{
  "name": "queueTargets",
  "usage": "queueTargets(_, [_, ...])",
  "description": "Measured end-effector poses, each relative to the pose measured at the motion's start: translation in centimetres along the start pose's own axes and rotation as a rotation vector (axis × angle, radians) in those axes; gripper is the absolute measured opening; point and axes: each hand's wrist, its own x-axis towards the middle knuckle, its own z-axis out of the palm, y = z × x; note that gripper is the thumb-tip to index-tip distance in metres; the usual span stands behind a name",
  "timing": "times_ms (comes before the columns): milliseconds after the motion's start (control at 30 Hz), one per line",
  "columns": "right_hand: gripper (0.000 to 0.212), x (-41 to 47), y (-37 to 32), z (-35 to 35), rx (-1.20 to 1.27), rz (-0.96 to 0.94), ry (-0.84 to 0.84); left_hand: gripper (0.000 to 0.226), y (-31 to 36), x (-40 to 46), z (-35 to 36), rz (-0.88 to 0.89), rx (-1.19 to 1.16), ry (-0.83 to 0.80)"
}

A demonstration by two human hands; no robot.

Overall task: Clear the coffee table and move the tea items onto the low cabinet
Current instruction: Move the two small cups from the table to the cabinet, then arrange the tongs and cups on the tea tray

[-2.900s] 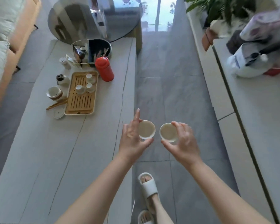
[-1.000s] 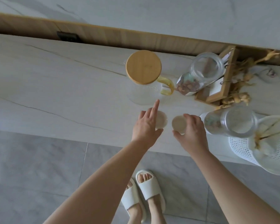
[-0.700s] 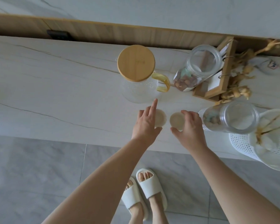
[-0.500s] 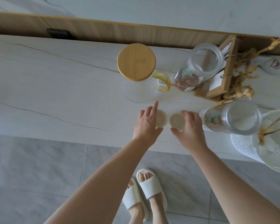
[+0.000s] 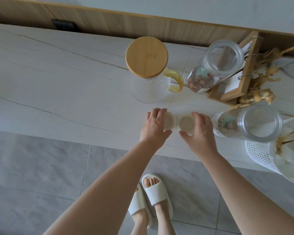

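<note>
Two small cream tea cups are coming down side by side near the front edge of the low cabinet (image 5: 58, 85), and both hands are curling round them. The left hand (image 5: 154, 126) is gripping the left cup (image 5: 169, 120) from above, its fingers covering most of the rim. The right hand (image 5: 199, 131) is gripping the right cup (image 5: 187, 123) with the thumb on the near side and the fingers on the far side.

I am thinking the first risk is at the left: this cup is hiding half under the fingers, so the person is not seeing well if it is sitting flat, and it could tip when the fingers are lifting. The two cups are almost touching, so they could knock together. Behind the left cup the glass pitcher (image 5: 150, 85) with its bamboo lid (image 5: 146, 56) is standing near; a hand rising quickly could bump it. At the right, the clear jar (image 5: 248, 123) is lying just beside the right hand, and a wide movement could push it towards the white basket (image 5: 260, 153) at the right front corner.

Across the cabinet top pale stone with thin dark veins is running. Along the back edge a wooden strip (image 5: 143, 24) is showing, and another jar of nuts (image 5: 215, 67) is leaning at a wooden frame (image 5: 241, 82). Below, grey floor tiles (image 5: 41, 175) and white slippers (image 5: 153, 192) are showing.
</note>
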Motion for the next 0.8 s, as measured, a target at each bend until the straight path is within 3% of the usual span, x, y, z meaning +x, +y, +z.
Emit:
queueTargets(300, [0.074,-1.5,-1.5,-2.8,-0.117,-0.085,-0.053,0.098,0.6,-1.5,-2.1,-0.111,0.015,-0.125])
queueTargets(567, [0.057,-5.3,-9.0,-5.9,-0.126,-0.225,-0.246,0.056,0.4,-10.0,-9.3,-0.348,-0.123,-0.061])
queueTargets(800, [0.051,-10.1,-18.9,-4.6,-0.225,-0.502,-0.471,0.05,-3.2,-20.6,-14.5,-0.562,-0.193,0.033])
